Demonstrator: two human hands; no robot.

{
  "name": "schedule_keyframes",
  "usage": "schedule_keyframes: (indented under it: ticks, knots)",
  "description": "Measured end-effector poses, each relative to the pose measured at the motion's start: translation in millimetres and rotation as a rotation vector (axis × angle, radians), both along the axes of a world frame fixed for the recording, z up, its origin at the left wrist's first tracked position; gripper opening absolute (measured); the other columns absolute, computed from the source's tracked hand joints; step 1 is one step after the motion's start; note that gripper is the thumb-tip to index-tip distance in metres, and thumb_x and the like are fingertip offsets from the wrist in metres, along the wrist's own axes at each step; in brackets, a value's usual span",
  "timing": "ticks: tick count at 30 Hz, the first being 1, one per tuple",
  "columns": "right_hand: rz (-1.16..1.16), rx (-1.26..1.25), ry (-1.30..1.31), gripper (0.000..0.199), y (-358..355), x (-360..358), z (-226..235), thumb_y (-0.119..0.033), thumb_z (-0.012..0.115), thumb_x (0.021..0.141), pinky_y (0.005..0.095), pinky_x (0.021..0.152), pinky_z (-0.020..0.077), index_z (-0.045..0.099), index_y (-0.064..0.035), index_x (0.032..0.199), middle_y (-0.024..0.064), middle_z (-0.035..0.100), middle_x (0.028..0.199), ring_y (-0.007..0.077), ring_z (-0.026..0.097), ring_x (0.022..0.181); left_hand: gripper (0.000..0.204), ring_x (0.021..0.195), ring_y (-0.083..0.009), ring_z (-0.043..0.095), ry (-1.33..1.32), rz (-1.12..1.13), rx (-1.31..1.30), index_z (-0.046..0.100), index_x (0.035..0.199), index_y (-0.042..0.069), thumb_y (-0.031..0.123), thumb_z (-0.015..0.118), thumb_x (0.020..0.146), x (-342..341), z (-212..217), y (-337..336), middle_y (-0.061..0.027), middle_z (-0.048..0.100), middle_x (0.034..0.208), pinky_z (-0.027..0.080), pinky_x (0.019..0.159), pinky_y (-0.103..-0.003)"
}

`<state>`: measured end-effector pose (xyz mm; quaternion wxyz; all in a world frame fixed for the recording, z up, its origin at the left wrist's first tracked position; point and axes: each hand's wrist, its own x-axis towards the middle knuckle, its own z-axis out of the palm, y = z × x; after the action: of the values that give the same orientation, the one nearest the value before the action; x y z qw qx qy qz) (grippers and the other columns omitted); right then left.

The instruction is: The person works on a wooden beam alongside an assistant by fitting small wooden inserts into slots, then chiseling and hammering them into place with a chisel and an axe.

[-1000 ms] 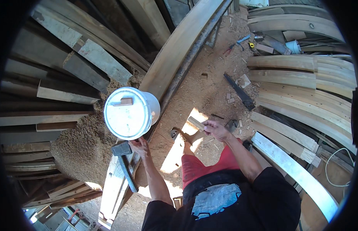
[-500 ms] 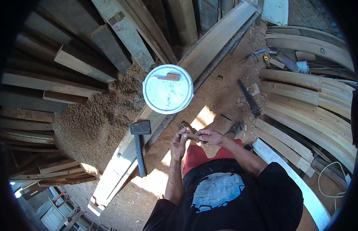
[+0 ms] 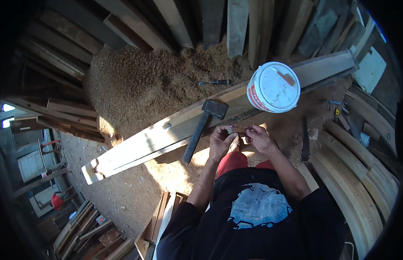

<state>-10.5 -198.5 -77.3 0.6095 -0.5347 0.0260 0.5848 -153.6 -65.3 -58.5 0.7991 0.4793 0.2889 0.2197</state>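
Wood piece [image 3: 239, 129] between fingers [image 3: 251, 130]; bucket [image 3: 273, 93] bears red lettering [image 3: 255, 98].

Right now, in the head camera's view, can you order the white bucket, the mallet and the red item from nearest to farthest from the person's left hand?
From the left hand:
1. Mallet: just to its left, head on the beam.
2. White bucket: ahead and to the right, on the beam.
3. Red item: far off at the left.

Left hand [image 3: 222, 141] and right hand [image 3: 260, 139] pinch wood piece [image 3: 239, 129]. Mallet [image 3: 204, 125] on plank [image 3: 237, 100], left of hands; bucket [image 3: 275, 89] beyond right hand.
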Motion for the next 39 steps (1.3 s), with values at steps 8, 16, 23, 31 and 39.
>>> schedule_keyframes:
  ticks: [8, 16, 23, 31, 39]
  knots:
    - [0.453, -0.219, -0.154, 0.02, 40, -18, 14, -0.021, 0.061, 0.099, 0.0282, 0.062, 0.0472, 0.063, -0.0018, 0.102, 0.0084, 0.071, 0.085, 0.0106, 0.059, 0.067, 0.031, 0.103, -0.0179, 0.067, 0.068, 0.146, 0.085, 0.06, 0.119, -0.003, 0.0, 0.071, 0.091, -42, 8, 5, -0.0108, 0.069, 0.111, 0.056, 0.093, -0.033]
    - [0.899, 0.332, -1.148, 0.031, 82, -37, 62, -0.02, 0.066, 0.09, 0.0454, 0.089, 0.0502, 0.063, -0.0012, 0.114, 0.0222, 0.067, 0.104, 0.0382, 0.065, 0.102, 0.03, 0.093, -0.0143, 0.069, 0.312, 0.357, 0.316, 0.068, 0.115, -0.001, 0.004, 0.077, 0.087, -75, 14, 4, -0.0091, 0.071, 0.098, 0.056, 0.083, -0.028]
    - [0.963, 0.303, -1.047, 0.03, 117, -46, 50, -0.023, 0.067, 0.089, 0.0472, 0.084, 0.0495, 0.064, 0.0018, 0.106, 0.0247, 0.066, 0.099, 0.0431, 0.064, 0.097, 0.058, 0.099, -0.015, 0.066, 0.193, 0.463, 0.19, 0.046, 0.143, 0.002, 0.005, 0.071, 0.091, -95, 21, 35, -0.0105, 0.066, 0.116, 0.056, 0.085, -0.029]
    - [0.8, 0.11, -1.12, 0.041, 154, -68, 12, -0.021, 0.068, 0.089, 0.0453, 0.093, 0.0483, 0.063, 0.0024, 0.122, 0.0264, 0.065, 0.108, 0.0422, 0.062, 0.104, 0.049, 0.087, -0.0351, 0.062, 0.956, 0.14, 0.917, 0.057, 0.135, 0.006, 0.011, 0.064, 0.086, -180, -23, 155, -0.0182, 0.064, 0.094, 0.052, 0.077, -0.046]
    - [0.832, 0.013, -1.216, 0.04, 196, -106, 29, -0.012, 0.065, 0.091, 0.0429, 0.099, 0.0468, 0.061, -0.0009, 0.129, 0.0224, 0.064, 0.115, 0.039, 0.059, 0.114, 0.045, 0.087, -0.0374, 0.063, 1.069, -0.099, 0.865, 0.061, 0.133, 0.016, 0.018, 0.059, 0.089, -201, -44, 188, -0.019, 0.063, 0.091, 0.051, 0.075, -0.048]
